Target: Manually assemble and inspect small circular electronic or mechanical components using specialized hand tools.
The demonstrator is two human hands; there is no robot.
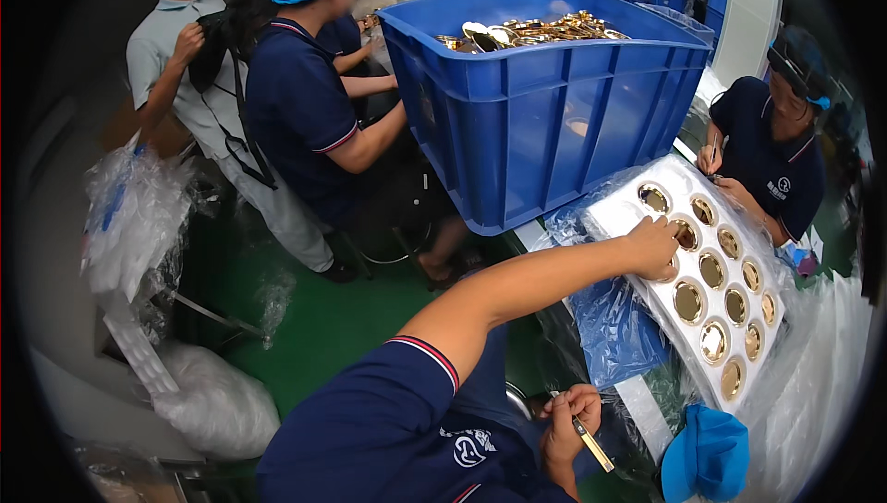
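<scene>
My left hand (654,249) reaches over a white foam tray (617,217), with its fingers curled at the edge of a gold disc (686,235). Several similar shiny gold discs, such as this disc (688,302), sit in the tray's round pockets. Nearer to me, my right hand (565,424) is closed around a slim gold-coloured piece (593,445) that points down to the right. That piece is seen edge-on, and its exact kind cannot be made out.
A big blue crate (554,133) of gold pieces (545,30) stands beyond my left arm. Clear plastic sheeting (813,355) surrounds the tray, with a blue cap (705,455) near it. One co-worker (771,152) sits across; others (305,87) are at left. Plastic bags (217,401) lie left.
</scene>
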